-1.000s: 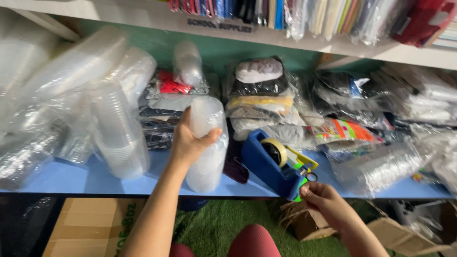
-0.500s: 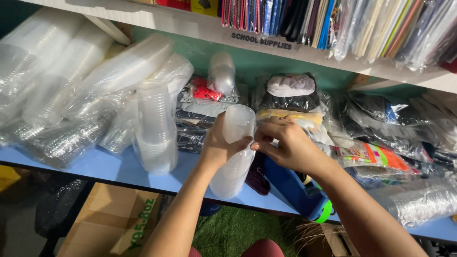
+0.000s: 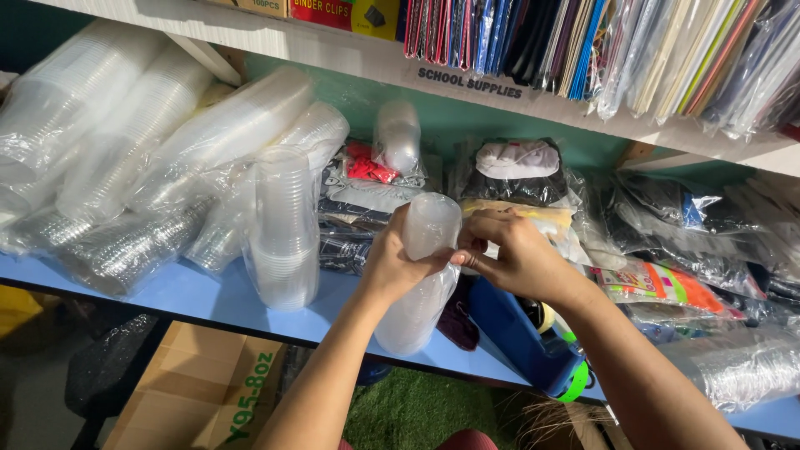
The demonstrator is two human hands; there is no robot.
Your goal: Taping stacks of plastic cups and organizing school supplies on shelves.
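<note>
My left hand [image 3: 393, 265] grips a tall stack of clear plastic cups in a thin plastic sleeve [image 3: 417, 292], standing tilted on the blue shelf [image 3: 196, 302]. My right hand [image 3: 512, 254] pinches the sleeve near the top of that stack, fingertips touching my left thumb. A blue tape dispenser [image 3: 525, 337] lies under my right forearm, partly hidden.
Another open stack of clear cups [image 3: 283, 229] stands just left. Bagged sleeves of cups [image 3: 125, 150] pile at the left. Bagged clothing and packets [image 3: 658, 242] fill the right. An upper shelf [image 3: 583, 50] holds folders. A cardboard box [image 3: 208, 392] sits below on green turf.
My right hand left the tape dispenser's front and rose to the top of the cup stack. The view has shifted left and upward; my left hand has kept its hold.
</note>
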